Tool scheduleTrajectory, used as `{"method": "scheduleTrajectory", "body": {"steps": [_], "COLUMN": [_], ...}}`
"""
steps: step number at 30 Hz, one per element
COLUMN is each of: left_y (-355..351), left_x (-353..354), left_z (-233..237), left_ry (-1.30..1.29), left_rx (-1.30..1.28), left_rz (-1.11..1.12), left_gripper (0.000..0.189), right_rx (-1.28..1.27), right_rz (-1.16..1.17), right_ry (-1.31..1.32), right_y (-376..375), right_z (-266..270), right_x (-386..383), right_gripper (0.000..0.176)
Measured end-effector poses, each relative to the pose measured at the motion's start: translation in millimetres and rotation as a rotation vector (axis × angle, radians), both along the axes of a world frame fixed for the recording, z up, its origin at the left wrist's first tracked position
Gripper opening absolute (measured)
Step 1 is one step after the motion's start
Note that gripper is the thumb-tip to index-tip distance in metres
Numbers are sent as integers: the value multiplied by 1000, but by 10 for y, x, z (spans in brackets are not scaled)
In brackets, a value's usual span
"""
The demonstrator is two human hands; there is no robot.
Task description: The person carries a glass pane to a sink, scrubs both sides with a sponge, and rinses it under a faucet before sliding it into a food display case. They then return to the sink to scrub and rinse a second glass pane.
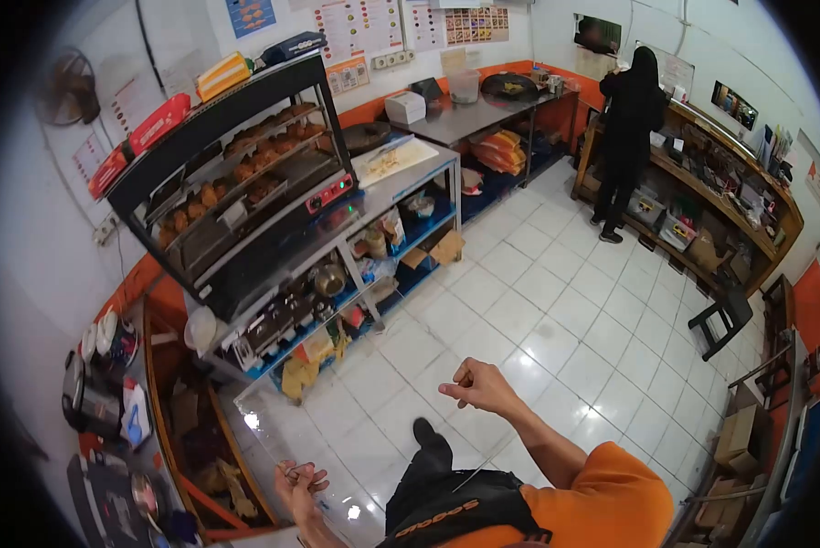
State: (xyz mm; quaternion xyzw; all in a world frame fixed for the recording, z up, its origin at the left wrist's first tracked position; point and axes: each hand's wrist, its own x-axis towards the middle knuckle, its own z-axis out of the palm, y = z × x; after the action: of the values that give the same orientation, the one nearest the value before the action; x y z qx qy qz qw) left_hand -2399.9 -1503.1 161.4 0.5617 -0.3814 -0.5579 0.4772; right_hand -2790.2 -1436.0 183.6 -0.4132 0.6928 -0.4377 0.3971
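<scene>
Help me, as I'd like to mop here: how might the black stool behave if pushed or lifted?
The black stool looks like moulded plastic, so it is probably stiff and fairly light for its size. The glossy floor tiles suggest it might slide easily. Its flat seat and angular legs make rolling unlikely.

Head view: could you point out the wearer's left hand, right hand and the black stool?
Left hand [298,489]: head view, middle of the hand.
Right hand [486,386]: head view, middle of the hand.
Black stool [733,311]: head view, on its seat.
</scene>
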Motion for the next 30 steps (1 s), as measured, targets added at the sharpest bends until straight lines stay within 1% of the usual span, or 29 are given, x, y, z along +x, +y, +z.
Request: {"method": "scheduleTrajectory", "body": {"steps": [2, 5, 8, 9, 10, 12, 14, 15, 17, 18, 20, 21, 22, 23, 24, 26, 27, 28, 29, 30], "left_y": [-555, -1299, -1983, -2204, -2433, -2875, -3313, -3537, -4008, -4243, -4781, -5018, -5259, -5479, -5659, -6068, -6216, -6353, -6492, -6613], "left_x": [-191, -439, -740, -832, -903, -1020, -1197, -1286, -1495, -1606, -1765, -1912, -1978, -2028, -2072, -2187, -2219, -2237, -2226, -2209], "left_z": [61, 183, 302, 337, 330, 248, 278, 322, 383, 349, 291, 359, 406, 430, 430, 416, 419, 408, 391, 371], "left_ry": [16, 11, 4, 9, 5, 16, 39, 31, 13, 5, 81, 112, 91, 59, 31, 24, 27, 25, 6, 39], "left_rx": [-14, -33, -48, -51, -55, -98, -161, -160, -220, -222, -340, -360, -353, -367, -371, -362, -421, -483, -472, -515], "left_rz": [2, -17, -47, -46, -10, -93, -103, -34, -51, 5, 4, 52, 94, 82, 70, 158, 158, 159, 199, 174], "left_gripper": [40, 40, 39, 39, 39, 36, 33, 33, 32, 32, 35, 37, 37, 37, 38, 39, 39, 40, 40, 40], "right_rx": [14, 3, -16, -20, -32, -17, -61, -59, -194, -193, -304, -344, -385, -425, -429, -485, -463, -491, -522, -545], "right_rz": [-43, -105, -172, -153, -198, -251, -267, -198, -292, -236, -283, -287, -296, -270, -267, -256, -214, -239, -270, -294], "right_ry": [77, 74, 68, 64, 35, -11, 2, -3, -43, -50, -96, -104, -106, -121, -112, -102, -113, -138, -166, -151], "right_y": [-490, -1099, -1629, -1821, -2019, -2471, -3026, -3337, -3947, -4272, -4964, -5283, -5590, -5864, -6112, -6600, -6787, -6966, -7129, -7271], "right_z": [120, 206, 304, 315, 310, 331, 209, 183, 186, 176, 135, 176, 214, 173, 152, 86, 40, -14, -58, -86], "right_x": [-120, -329, -533, -600, -672, -818, -1016, -1102, -1311, -1458, -1673, -1742, -1816, -1905, -1962, -2077, -2113, -2149, -2150, -2135], "right_gripper": [50, 54, 54, 54, 52, 44, 41, 41, 39, 39, 37, 36, 35, 34, 36, 38, 38, 39, 40, 42]}}
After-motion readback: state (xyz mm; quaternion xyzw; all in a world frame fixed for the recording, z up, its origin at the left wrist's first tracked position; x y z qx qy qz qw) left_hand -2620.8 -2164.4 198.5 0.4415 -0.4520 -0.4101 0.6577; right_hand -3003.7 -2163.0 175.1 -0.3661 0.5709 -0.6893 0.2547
